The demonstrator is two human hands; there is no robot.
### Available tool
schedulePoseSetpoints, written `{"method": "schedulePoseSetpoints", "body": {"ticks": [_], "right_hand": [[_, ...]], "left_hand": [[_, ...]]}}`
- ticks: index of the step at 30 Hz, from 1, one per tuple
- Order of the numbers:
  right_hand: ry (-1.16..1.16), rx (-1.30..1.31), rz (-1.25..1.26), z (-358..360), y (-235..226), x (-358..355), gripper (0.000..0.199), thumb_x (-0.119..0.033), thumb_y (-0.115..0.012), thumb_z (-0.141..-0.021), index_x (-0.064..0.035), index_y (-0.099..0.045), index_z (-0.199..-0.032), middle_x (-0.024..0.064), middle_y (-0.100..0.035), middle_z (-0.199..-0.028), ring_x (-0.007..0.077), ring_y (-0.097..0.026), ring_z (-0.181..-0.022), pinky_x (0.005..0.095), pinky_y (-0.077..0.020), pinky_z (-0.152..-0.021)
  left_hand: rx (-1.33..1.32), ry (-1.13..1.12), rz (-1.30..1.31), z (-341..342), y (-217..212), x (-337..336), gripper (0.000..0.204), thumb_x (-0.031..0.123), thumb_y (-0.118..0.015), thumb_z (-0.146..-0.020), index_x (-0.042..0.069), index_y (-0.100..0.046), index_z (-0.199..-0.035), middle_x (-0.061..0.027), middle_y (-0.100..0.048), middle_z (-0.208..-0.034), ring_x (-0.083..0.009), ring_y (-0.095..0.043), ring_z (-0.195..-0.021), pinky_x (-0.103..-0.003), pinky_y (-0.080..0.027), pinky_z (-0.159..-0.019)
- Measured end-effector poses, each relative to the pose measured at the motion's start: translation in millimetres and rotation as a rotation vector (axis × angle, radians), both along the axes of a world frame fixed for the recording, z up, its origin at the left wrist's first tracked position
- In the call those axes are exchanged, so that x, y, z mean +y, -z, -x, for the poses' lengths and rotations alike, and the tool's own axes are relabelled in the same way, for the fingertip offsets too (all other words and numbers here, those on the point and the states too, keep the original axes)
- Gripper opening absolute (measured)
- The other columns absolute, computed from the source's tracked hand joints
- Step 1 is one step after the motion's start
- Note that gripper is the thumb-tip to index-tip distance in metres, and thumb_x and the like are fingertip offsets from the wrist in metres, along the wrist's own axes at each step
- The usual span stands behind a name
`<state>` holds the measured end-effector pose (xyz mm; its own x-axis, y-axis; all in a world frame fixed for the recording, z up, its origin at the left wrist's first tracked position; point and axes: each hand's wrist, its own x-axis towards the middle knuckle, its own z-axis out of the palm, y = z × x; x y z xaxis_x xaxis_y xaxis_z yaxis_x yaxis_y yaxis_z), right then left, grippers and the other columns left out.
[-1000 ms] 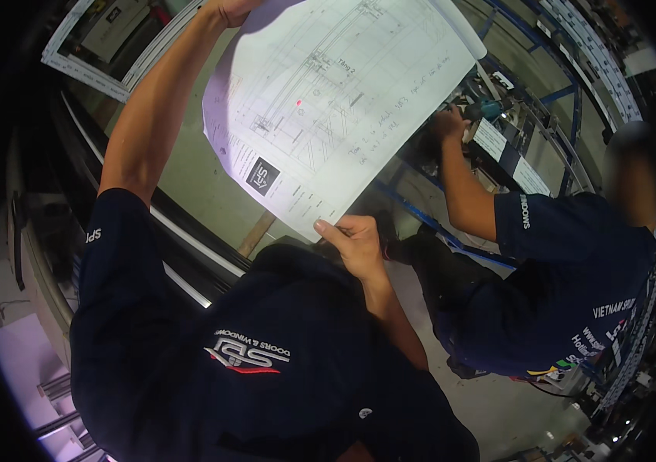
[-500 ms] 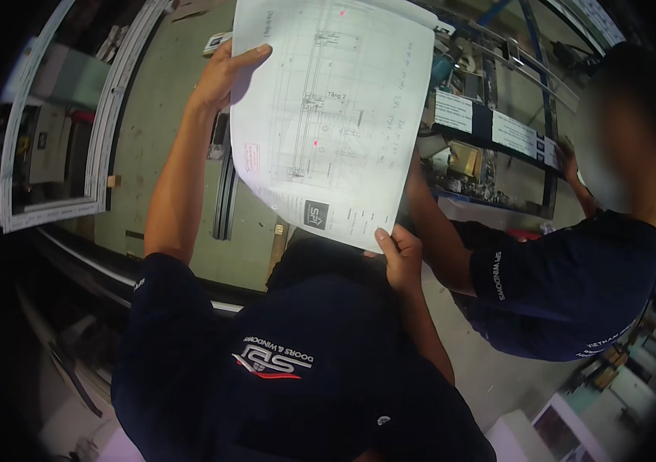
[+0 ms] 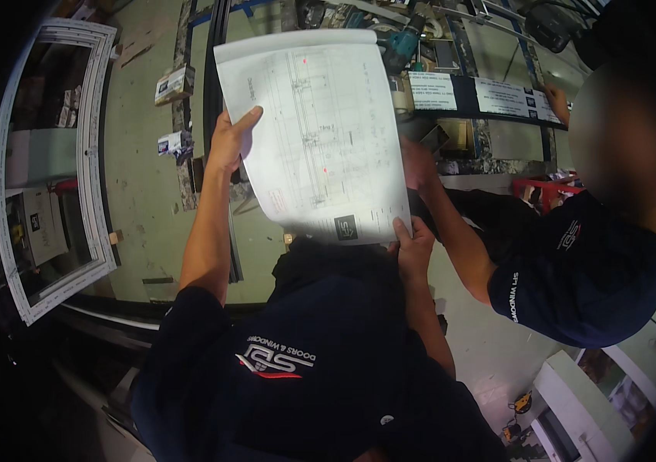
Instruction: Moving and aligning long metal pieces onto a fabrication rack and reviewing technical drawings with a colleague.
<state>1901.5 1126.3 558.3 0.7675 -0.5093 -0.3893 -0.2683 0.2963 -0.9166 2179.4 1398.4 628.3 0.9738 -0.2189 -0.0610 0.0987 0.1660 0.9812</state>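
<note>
Held up in front of the chest: a large white drawing sheet [image 3: 314,135], printed with fine line work and a small dark title block near its lower right corner. Pinched at two opposite points. Left hand [image 3: 229,142] closed on the sheet's left edge about halfway up, thumb lying across the printed face, fingers hidden behind the paper. Right hand [image 3: 414,248] closed on the lower right corner just beside the title block, fingertips over the bottom edge, palm below the sheet. From the left grip, sheet spreading rightward and both up and down; from the right grip, rising up and to the left. Long axis running from the right-hand corner up and away toward the far top edge, tilted slightly leftward, top edge curling back a little and pointing away from the body toward the dark frame rail [image 3: 489,96] with white labels beyond. Both grips equally in contact, so neither nearer; the left carrying the mid-span, the right anchoring the near end. Just right of the right grip, a co-worker's hand [image 3: 418,163] reaching in behind the sheet's right edge, whether touching the paper not clear. Well left of the left grip, a white window frame [image 3: 50,173] on the floor.
</note>
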Motion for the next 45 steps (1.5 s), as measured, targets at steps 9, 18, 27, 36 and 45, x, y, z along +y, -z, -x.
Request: {"method": "schedulePoseSetpoints", "body": {"ticks": [9,18,27,36,45], "right_hand": [[-0.039,0.059,0.084,-23,-1,15,0.015,-0.014,-0.064,-0.094,0.0005,-0.066,-0.092,0.0032,-0.062,-0.066,0.0086,-0.053,-0.045,0.0240,-0.0399,-0.043],[-0.079,0.179,0.141,-25,26,5,0.022,-0.020,-0.067,-0.093,0.0011,-0.067,-0.099,0.0049,-0.067,-0.076,0.0094,-0.054,-0.047,0.0236,-0.0417,-0.043],[-0.009,0.193,-0.063,8,63,-2,0.038,-0.038,-0.058,-0.098,-0.0015,-0.063,-0.110,0.0100,-0.068,-0.082,0.0163,-0.061,-0.051,0.0260,-0.0482,-0.049],[-0.271,0.758,0.337,264,189,-21,0.034,-0.032,-0.057,-0.093,-0.0105,-0.057,-0.066,0.0040,-0.052,-0.050,0.0195,-0.053,-0.040,0.0369,-0.0404,-0.036],[-0.303,0.332,0.631,240,209,6,0.027,-0.030,-0.061,-0.080,-0.0034,-0.066,-0.079,0.0237,-0.065,-0.078,0.0415,-0.067,-0.080,0.0496,-0.0513,-0.068]], "left_hand": [[0.017,0.062,-0.079,-38,17,5,0.033,0.011,-0.069,-0.091,-0.001,-0.062,-0.121,-0.0125,-0.069,-0.113,-0.0189,-0.066,-0.097,-0.032,-0.050,-0.088],[0.233,-0.039,-0.161,-35,34,1,0.039,0.007,-0.072,-0.087,-0.005,-0.060,-0.122,-0.0168,-0.068,-0.113,-0.0228,-0.067,-0.098,-0.033,-0.052,-0.088],[0.224,-0.073,0.039,-15,52,3,0.040,0.004,-0.069,-0.089,-0.004,-0.057,-0.127,-0.0160,-0.065,-0.121,-0.0222,-0.064,-0.107,-0.033,-0.051,-0.094],[0.193,-0.077,0.048,-18,48,5,0.042,0.005,-0.070,-0.090,-0.003,-0.056,-0.128,-0.0146,-0.064,-0.123,-0.0213,-0.062,-0.109,-0.033,-0.048,-0.098],[0.115,-0.054,0.052,-29,52,8,0.039,0.007,-0.069,-0.091,-0.004,-0.056,-0.127,-0.0143,-0.065,-0.122,-0.0209,-0.062,-0.110,-0.034,-0.047,-0.099]]}}
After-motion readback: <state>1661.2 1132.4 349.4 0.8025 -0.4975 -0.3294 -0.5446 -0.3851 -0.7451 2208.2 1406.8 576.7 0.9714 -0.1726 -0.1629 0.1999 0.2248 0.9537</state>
